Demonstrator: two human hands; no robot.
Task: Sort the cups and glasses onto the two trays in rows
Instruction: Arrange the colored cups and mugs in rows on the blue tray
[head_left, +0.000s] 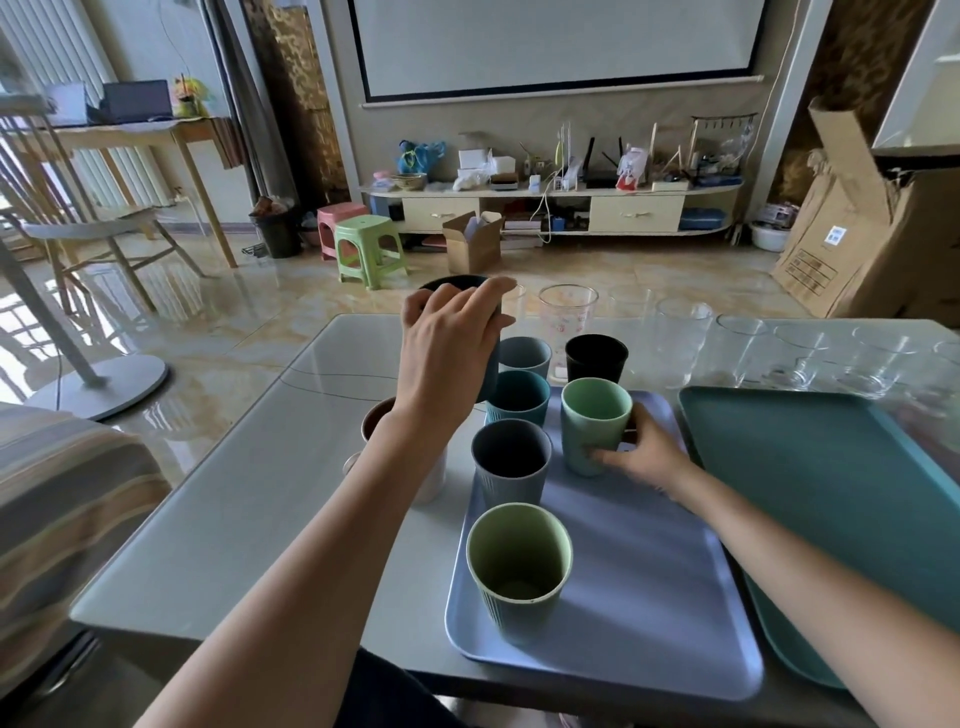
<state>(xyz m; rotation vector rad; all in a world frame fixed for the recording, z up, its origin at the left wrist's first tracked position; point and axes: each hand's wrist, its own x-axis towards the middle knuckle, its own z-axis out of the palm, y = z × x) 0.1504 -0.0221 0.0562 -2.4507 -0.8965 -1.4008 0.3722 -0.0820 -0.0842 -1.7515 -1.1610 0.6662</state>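
Behind the grey table lies a tiled floor with a low TV cabinet, a green stool and cardboard boxes; on the table sit 2 trays side by side, a lilac tray and a teal tray to its right. On the lilac tray 3 cups stand in a row along its left side: a pale green cup nearest, a grey cup behind it, then a teal cup; the right hand holds a mint cup near its base, standing on the tray. The left hand grips a dark cup from above, lifted over the table. A grey-blue cup and a black cup stand just beyond the tray; a brown-lined white cup sits partly hidden under the left forearm. Clear glasses line the far edge of the table, behind the teal tray.
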